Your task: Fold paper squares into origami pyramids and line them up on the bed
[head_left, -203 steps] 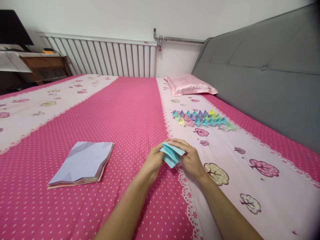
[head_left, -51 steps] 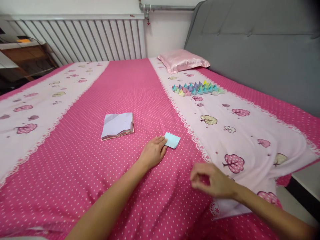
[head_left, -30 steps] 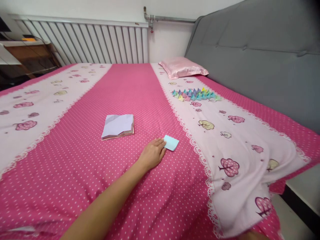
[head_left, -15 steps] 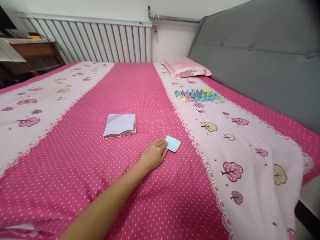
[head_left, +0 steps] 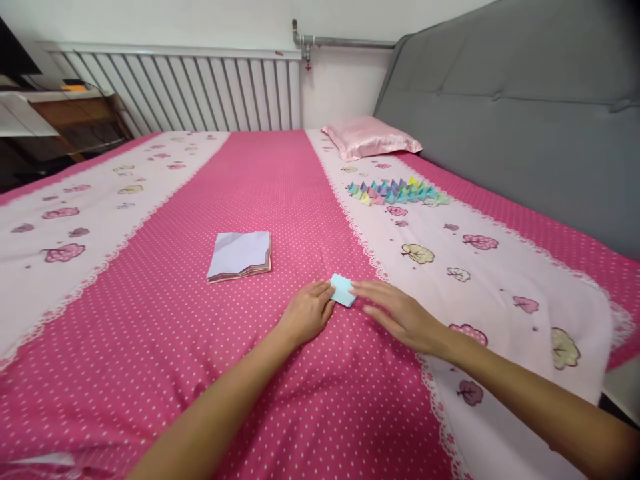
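Note:
A small light-blue sheet of paper (head_left: 342, 291), apparently folded, lies on the pink polka-dot bedspread (head_left: 280, 193). My left hand (head_left: 307, 310) grips the paper's left edge, fingers close together and the thumb nearer me. At the paper's right edge is my right hand (head_left: 395, 310), its fingers stretched out and the thumb apart from them. The fingertips reach the paper's edge or hover just over it; I cannot tell which. Left of the hands sits a stack of square paper (head_left: 241, 252) with a pale lilac sheet on top and wavy edges.
Several small folded paper pieces (head_left: 400, 191) in many colours stand in rows at the right. Behind them are a pink satin pillow (head_left: 370, 137) and a grey padded headboard (head_left: 510, 113). A white radiator (head_left: 200, 90) runs along the wall; a desk (head_left: 70, 113) stands far left.
My right hand has come in from the right and reached the paper's right edge. My left hand stays at the left edge. The view has shifted slightly.

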`<state>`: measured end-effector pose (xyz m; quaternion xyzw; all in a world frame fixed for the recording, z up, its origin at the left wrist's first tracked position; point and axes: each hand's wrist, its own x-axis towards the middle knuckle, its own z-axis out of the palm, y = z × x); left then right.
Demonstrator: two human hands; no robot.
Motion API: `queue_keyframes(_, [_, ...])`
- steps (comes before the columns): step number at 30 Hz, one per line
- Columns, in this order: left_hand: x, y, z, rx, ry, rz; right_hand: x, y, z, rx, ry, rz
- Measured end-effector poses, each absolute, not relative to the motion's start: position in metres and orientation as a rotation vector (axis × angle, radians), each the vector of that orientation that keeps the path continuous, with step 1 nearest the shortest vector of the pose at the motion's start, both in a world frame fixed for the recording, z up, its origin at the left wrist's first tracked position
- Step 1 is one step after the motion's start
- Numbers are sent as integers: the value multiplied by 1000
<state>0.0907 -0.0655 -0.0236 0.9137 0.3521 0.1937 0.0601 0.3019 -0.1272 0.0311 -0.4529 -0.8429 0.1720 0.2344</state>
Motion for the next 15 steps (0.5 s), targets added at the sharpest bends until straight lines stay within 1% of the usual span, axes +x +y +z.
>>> queue_keyframes(4, [90, -66, -23, 2775, 1038, 579, 278, -72, 2, -1212, -2328, 428])
queue_keyframes(8, [91, -66, -19, 2811, 1051, 519, 265, -65, -24, -1361, -2424, 415])
queue_keyframes(13, [78, -87, 2, 2794, 1188, 276, 264, -74, -28, -1428, -2503, 357])
queue_keyframes(15, [61, -114, 13, 2720, 1248, 289, 264, -74, -25, -1441, -2511, 356])
